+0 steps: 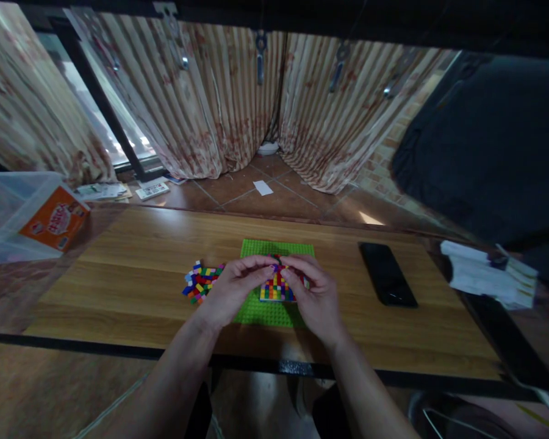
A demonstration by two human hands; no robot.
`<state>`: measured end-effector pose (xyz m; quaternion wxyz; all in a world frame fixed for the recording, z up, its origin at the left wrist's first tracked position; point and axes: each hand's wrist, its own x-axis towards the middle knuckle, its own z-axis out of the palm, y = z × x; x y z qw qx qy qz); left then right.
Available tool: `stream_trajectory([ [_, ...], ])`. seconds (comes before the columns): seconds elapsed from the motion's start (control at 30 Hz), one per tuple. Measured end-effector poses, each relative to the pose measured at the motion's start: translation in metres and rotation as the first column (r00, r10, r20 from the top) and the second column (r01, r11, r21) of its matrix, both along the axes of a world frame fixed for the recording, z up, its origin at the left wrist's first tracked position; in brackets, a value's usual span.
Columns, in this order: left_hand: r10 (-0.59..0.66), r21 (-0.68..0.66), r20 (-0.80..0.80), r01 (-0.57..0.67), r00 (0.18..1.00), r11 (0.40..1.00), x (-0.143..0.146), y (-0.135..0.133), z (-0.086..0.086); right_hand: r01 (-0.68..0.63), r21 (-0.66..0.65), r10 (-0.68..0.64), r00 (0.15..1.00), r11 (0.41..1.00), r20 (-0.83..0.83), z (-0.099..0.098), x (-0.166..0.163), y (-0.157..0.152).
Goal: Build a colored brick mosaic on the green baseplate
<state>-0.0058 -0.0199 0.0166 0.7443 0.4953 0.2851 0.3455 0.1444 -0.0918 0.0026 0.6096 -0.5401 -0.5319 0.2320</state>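
A green baseplate [274,247] lies in the middle of the wooden table [141,256]. On it sits a patch of small coloured bricks [277,289] in red, yellow, blue and green. My left hand [235,286] and my right hand [313,292] meet over the far edge of that patch, fingertips pinched together on a small piece too tiny to name. A loose heap of coloured bricks [200,281] lies on the table just left of my left hand.
A black phone [387,280] lies right of the baseplate. White folded cloth or paper [485,274] sits at the far right edge. A clear plastic box with an orange label [27,216] stands at the left. Curtains [219,103] hang behind the table.
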Motion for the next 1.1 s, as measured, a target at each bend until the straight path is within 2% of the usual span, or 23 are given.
stream_trajectory([
  [0.13,0.015,-0.110,0.058,-0.009,0.998,0.994,0.009,-0.003,-0.004,-0.002,0.021,0.002,1.000,1.000,0.010,-0.002,-0.001,0.001],
  [0.53,0.094,-0.015,-0.064,-0.095,0.994,0.995,0.011,-0.003,0.001,-0.022,-0.024,0.024,0.995,0.999,0.094,0.000,0.002,-0.003],
  [0.67,0.174,-0.006,-0.086,-0.175,0.981,0.985,0.012,0.000,0.001,0.088,-0.085,-0.081,0.993,0.992,0.085,0.000,0.018,-0.004],
  [0.77,0.236,0.002,-0.111,-0.237,0.965,0.971,0.011,0.002,0.000,0.203,-0.141,-0.193,0.978,0.969,0.081,-0.002,0.035,-0.006],
  [0.83,0.260,0.006,-0.138,-0.261,0.956,0.965,0.010,0.004,-0.001,0.237,-0.175,-0.219,0.969,0.956,0.115,-0.003,0.044,-0.008],
  [1.1,0.370,0.066,-0.233,-0.365,0.899,0.929,0.008,0.008,-0.003,0.173,-0.215,-0.091,0.934,0.961,0.344,-0.006,0.049,-0.011],
])
